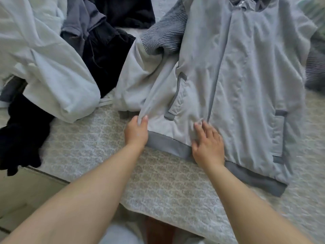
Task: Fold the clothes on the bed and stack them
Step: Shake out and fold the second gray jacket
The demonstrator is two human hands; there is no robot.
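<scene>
Head view: left hand (pixel 136 132) pinches the jacket (pixel 246 81) edge, right hand (pixel 207 146) flat (fingers spread) — a tug could bunch it.

Bare bedspread (pixel 98 141) left of the jacket (pixel 246 85); clothes pile (pixel 52 67) crowds beyond.

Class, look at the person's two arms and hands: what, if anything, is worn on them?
Nothing shows on either. The left hand and right hand are bare, without gloves, rings, or a watch. Both forearms are uncovered up to the frame's edge, so no sleeve appears.
</scene>
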